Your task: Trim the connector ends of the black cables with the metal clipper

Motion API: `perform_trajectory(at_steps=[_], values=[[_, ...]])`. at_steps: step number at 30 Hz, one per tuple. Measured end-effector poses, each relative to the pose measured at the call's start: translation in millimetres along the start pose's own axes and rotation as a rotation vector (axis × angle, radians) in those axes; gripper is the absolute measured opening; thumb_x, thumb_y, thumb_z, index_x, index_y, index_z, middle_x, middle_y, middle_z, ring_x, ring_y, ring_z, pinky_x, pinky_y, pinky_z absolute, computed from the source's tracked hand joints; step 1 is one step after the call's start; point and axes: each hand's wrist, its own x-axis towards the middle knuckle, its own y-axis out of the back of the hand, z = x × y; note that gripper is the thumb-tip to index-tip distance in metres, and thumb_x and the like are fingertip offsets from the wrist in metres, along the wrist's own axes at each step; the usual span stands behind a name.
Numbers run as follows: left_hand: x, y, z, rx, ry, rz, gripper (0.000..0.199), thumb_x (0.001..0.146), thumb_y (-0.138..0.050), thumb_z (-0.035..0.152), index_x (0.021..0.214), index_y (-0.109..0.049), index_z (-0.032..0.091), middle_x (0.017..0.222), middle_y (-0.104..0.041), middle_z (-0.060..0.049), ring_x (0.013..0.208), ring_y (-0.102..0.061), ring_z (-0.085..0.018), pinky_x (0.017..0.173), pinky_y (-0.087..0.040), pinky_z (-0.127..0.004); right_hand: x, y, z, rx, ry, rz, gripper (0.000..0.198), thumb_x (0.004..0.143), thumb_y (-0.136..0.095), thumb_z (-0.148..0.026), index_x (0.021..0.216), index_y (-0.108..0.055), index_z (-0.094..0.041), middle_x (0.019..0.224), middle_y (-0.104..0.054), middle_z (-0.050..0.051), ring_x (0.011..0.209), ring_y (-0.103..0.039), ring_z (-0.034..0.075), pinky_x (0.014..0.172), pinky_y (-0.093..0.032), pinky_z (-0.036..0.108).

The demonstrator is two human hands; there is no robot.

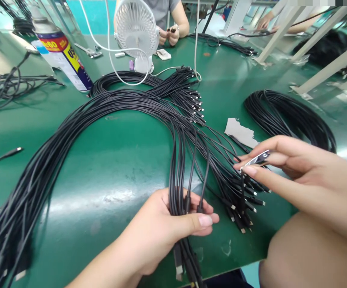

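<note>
My left hand (188, 218) is closed around several black cables (178, 168), their plug ends hanging below it near the table's front edge. Between the thumb and fingers of my right hand (290, 168) is a small shiny metal nail clipper (257, 158). Its tip is close to one black cable, and I cannot tell whether they touch. Beneath the clipper, the loose plug ends (242, 216) of the same long bundle fan out over the green table (125, 160). The bundle arcs away to the left, with more plugs at the lower left.
Behind the bundle stand a white fan (137, 32) and a spray can (62, 52). A coil of black cable (290, 116) and a torn grey scrap (241, 132) lie to the right. Across the table a person's hands (169, 36) hold something small. Pale metal posts (281, 36) rise at right.
</note>
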Motion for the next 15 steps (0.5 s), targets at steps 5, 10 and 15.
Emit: perform_trajectory(at_steps=[5, 10, 15], values=[[-1, -2, 1, 0.01, -0.109, 0.073, 0.033, 0.051, -0.097, 0.02, 0.065, -0.068, 0.014, 0.068, -0.074, -0.001, 0.061, -0.066, -0.011, 0.063, -0.053, -0.022, -6, -24, -20, -0.022, 0.026, 0.169, 0.014, 0.086, -0.074, -0.035, 0.095, -0.068, -0.026, 0.092, -0.079, 0.005, 0.08, -0.076, 0.024, 0.069, -0.061, 0.033], [0, -3, 1, -0.066, -0.173, 0.066, 0.03, 0.052, -0.093, 0.006, 0.066, -0.067, 0.015, 0.065, -0.074, 0.002, 0.058, -0.065, -0.01, 0.062, -0.052, -0.021, -19, -37, -28, 0.182, 0.061, 0.034, 0.019, 0.083, -0.078, -0.023, 0.097, -0.067, -0.028, 0.089, -0.079, 0.002, 0.072, -0.075, 0.019, 0.066, -0.061, 0.028], [-2, -2, 0, 0.02, -0.203, 0.086, 0.027, 0.056, -0.092, 0.01, 0.066, -0.067, 0.017, 0.067, -0.073, 0.002, 0.06, -0.065, -0.011, 0.063, -0.051, -0.023, -19, -49, -28, 0.472, -0.011, -0.103, 0.023, 0.088, -0.07, -0.011, 0.103, -0.063, -0.026, 0.092, -0.081, 0.001, 0.074, -0.078, 0.015, 0.067, -0.065, 0.021]])
